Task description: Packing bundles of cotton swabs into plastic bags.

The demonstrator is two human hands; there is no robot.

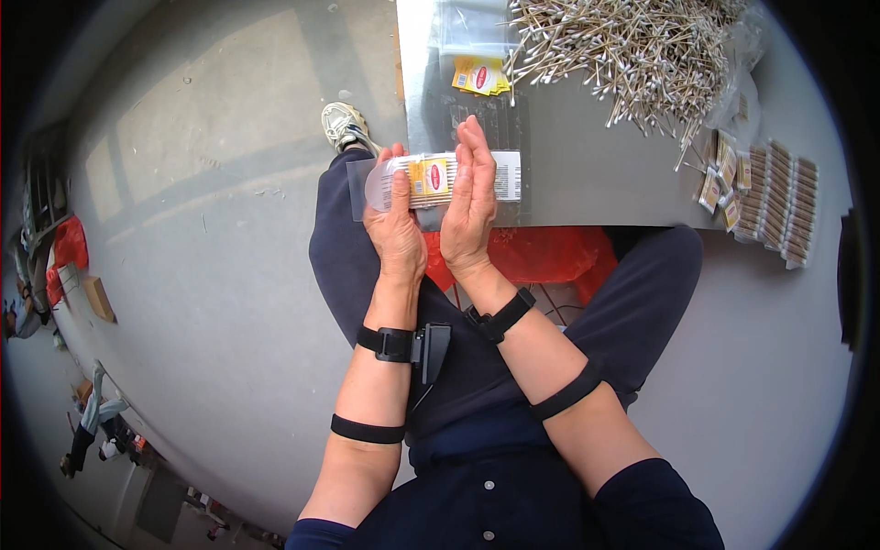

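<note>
A clear plastic pack of cotton swabs (440,194) with a yellow and red label lies crosswise between my hands, above the table's near left corner. My left hand (394,229) grips its left part, thumb across the front. My right hand (469,206) is open, its fingers straight and close together, resting against the pack's right part. Clear film (357,191) sticks out past my left hand. To the right of my right hand shows a white, printed flat piece (508,176); whether it belongs to the pack I cannot tell.
On the grey table (587,174) are a large heap of loose cotton swabs (632,55), yellow cards (480,75) and clear bags (472,27). Filled swab packs (779,202) lie in rows at the right edge, beside smaller packs (722,174). A red plastic bag (541,255) hangs below the table.
</note>
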